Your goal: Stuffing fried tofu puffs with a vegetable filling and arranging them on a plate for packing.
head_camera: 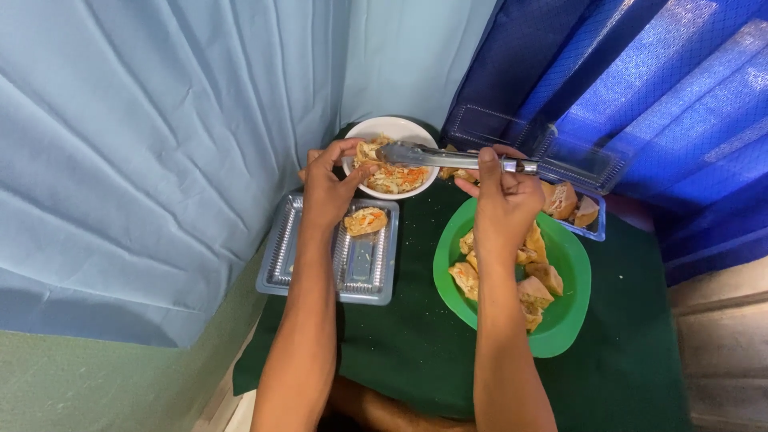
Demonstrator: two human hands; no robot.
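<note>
My right hand grips metal tongs whose tips reach over a white bowl of shredded orange and pale vegetable filling. My left hand holds a split piece of fried tofu at the bowl's left rim, right by the tong tips. A filled tofu piece lies in a clear plastic tray just below my left hand. A green bowl holding several fried tofu pieces sits under my right wrist.
An open clear plastic box with more tofu pieces stands behind the green bowl. Everything rests on a dark green cloth. Light blue curtain hangs at left, dark blue cloth at right, a concrete ledge at far right.
</note>
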